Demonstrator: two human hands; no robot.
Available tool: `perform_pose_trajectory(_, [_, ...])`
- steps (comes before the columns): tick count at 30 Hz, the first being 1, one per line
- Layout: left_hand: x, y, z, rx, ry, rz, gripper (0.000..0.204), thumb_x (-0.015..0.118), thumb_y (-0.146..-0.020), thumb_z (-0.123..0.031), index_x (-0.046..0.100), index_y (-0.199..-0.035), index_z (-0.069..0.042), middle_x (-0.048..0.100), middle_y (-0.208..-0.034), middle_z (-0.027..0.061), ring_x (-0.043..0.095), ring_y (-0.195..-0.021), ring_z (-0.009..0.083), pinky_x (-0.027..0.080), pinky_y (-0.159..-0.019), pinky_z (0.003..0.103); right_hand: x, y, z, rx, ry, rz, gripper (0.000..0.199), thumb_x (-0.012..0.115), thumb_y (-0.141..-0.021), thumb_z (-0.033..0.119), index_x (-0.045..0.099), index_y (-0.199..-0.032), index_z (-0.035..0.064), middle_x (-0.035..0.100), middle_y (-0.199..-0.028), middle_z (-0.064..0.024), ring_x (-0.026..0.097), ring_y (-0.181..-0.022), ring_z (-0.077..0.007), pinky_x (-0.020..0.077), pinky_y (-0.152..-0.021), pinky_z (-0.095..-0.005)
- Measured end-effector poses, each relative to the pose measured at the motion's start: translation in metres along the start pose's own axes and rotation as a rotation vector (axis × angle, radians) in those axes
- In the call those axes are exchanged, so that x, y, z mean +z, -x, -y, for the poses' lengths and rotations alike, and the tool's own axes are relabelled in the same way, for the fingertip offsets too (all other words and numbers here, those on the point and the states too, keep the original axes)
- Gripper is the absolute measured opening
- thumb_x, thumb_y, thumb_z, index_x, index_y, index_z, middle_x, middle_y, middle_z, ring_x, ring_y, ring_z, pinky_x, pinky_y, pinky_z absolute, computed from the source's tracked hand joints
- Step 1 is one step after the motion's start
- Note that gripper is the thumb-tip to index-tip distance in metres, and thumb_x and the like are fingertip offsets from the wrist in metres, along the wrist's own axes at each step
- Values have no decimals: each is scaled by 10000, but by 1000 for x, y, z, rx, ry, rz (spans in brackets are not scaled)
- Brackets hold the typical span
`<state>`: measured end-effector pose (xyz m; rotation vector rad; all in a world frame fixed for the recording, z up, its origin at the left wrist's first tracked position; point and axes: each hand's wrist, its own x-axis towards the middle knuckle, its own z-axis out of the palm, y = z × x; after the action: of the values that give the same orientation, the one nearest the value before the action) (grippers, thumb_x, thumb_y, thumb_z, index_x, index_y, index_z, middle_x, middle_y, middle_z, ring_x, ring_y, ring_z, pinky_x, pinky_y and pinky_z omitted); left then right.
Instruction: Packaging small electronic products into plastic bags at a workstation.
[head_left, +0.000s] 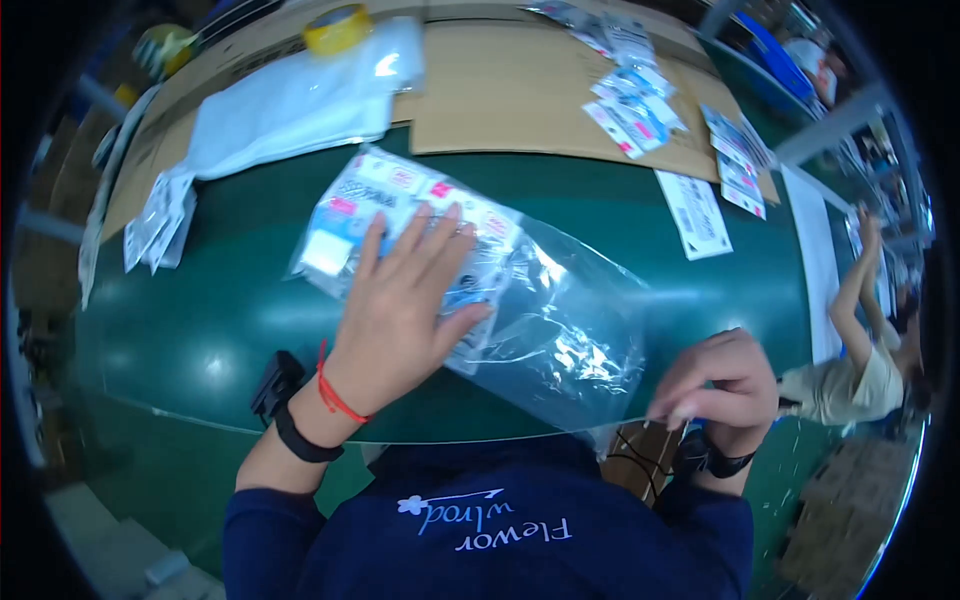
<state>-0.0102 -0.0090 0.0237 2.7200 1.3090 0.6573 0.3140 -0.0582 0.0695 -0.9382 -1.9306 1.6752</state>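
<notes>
Packets point(400, 215) fill the far end of the clear bag point(520, 310) on the green table point(200, 330); your left hand point(405, 300) presses them flat, open-palmed, while your right hand point(715, 385) apparently pinches the bag's mouth.

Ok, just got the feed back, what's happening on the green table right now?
A person is working with a clear plastic bag of small packets on the green table. The left hand lies flat on the packets inside the bag, pressing them down. The right hand pinches the bag's open end at the table's near edge. More packets lie loose on cardboard farther back.
</notes>
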Motion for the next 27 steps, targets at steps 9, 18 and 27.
perform_pose_trajectory(9, [6,-3,-5,9,-41,56,587,638,-834,-335,496,-1296,-2,458,-1373,185,403,-1293,354,191,-1093,535,41,-28,38,-810,-151,63,181,692,-841,159,694,-895,-13,671,-866,-142,631,-619,-190,493,-513,-262])
perform_pose_trajectory(18, [9,-2,-6,41,-54,42,611,648,-821,-351,498,-1284,18,474,-1357,190,414,-1286,353,201,-1092,529,-67,-11,-73,34,566,-1085,161,683,-815,172,627,-858,27,547,-838,-77,497,-719,-173,403,-635,-300])
perform_pose_trajectory(27, [8,-4,-2,44,-57,14,625,670,-804,-347,501,-1274,29,488,-1341,196,420,-1281,351,211,-1086,536,-62,-17,-115,213,1299,-971,229,646,-846,155,681,-1061,83,571,-955,-101,532,-799,-262,435,-749,-335])
